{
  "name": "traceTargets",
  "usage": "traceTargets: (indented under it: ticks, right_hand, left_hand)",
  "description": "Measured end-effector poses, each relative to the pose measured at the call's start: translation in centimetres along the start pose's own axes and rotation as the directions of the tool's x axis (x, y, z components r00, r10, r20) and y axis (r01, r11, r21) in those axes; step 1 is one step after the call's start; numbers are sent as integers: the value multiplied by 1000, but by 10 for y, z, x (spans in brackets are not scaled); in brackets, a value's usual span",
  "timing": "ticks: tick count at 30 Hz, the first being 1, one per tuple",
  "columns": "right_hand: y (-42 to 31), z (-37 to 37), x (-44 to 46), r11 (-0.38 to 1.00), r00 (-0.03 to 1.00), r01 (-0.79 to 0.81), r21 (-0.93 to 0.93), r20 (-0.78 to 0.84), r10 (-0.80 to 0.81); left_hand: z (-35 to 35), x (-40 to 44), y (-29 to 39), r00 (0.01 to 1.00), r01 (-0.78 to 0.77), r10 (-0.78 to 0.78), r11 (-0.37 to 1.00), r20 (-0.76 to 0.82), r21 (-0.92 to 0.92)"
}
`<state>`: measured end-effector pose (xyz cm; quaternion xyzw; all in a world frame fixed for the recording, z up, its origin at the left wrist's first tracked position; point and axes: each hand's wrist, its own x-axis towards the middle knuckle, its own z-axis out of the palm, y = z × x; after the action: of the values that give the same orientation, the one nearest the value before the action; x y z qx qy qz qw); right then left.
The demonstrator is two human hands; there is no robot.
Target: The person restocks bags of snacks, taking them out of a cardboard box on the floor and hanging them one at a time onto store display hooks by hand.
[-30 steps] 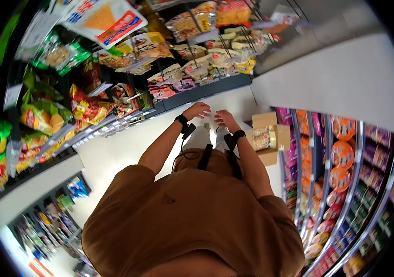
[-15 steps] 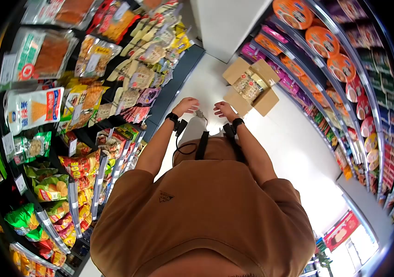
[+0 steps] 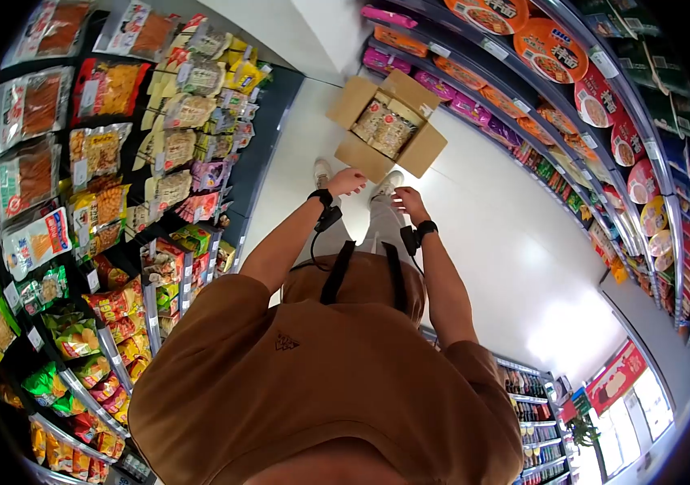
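My left hand (image 3: 347, 182) hangs in front of my legs, fingers loosely bent and nothing in them. Close by on the right, my right hand (image 3: 410, 201) is also empty, its fingers slightly curled and apart. Just beyond both hands, an open cardboard box (image 3: 350, 100) stands on the floor with its flaps folded out. Inside it lie clear packs of pale food (image 3: 384, 128) with red labels. Neither hand touches the box. My shoes (image 3: 322, 173) show on the floor just short of it.
On the left, a shelf rack (image 3: 276, 121) carries hanging snack bags (image 3: 110, 145) and several rows of chip bags (image 3: 122, 307). Shelves on the right hold orange instant noodle bowls (image 3: 551, 50) and purple packs (image 3: 462, 105). A white pillar (image 3: 321, 32) stands behind the box.
My view has shifted, and the box now appears further left and more directly ahead of me. Both shoes have come into clear view. My hands stay empty.
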<state>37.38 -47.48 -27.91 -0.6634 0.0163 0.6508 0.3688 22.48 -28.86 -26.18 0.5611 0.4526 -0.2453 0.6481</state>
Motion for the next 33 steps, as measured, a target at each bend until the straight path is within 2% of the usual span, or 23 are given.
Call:
traceTargets:
  ticks: [2,6,7,8,10,12,14,16,18,20,24,26,30,32,33]
  right_hand:
    - [9,-27,2,998,997,11,68,-81,-5]
    - [44,-68,32,995,988,-48,85,-145,60]
    - [56,-73,38,989,992,-22,145,-120,39]
    - [64,-76,50,990,983,-121,75,-132,130]
    - [73,-89,78,993,984,-104,55,-137,110]
    - [91,-97,96,988,982,-154,-14,-110,151]
    - [89,-96,115,982,981,-174,-74,-102,166]
    - [86,-91,144,986,988,-139,-96,-76,132]
    - [78,-88,170,982,991,-128,-140,-50,122]
    - [61,-81,191,981,995,-97,-170,-38,92]
    - [26,-65,230,981,999,-32,-190,-15,30]
    - [18,-61,246,980,1000,-1,-200,0,1]
    - [15,-59,268,982,1000,-31,-188,-6,31]
    - [23,-59,275,982,999,-55,-183,-10,54]
    - [28,-58,276,981,998,-68,-184,-11,67]
  left_hand:
    - [20,28,7,995,-73,56,974,84,215]
    - [56,72,5,990,-136,127,978,64,158]
    - [59,90,-6,974,-226,222,927,50,299]
    - [61,112,-14,948,-303,315,848,47,434]
    - [62,147,-24,966,-251,255,899,37,358]
    - [57,173,-40,960,-250,279,857,2,450]
    - [45,187,-35,975,-193,220,868,-6,458]
    - [35,208,-46,977,-139,209,770,-40,623]
    - [24,228,-59,984,-137,180,799,-15,585]
    - [16,250,-71,957,-154,266,805,-117,572]
    - [-11,274,-62,956,-107,246,802,-161,587]
    - [-14,290,-69,959,-9,165,832,-231,555]
    - [-19,294,-55,983,30,74,841,-170,540]
    - [-12,315,-83,891,-173,377,799,-255,575]
    - [-11,321,-87,893,-172,371,803,-253,571]
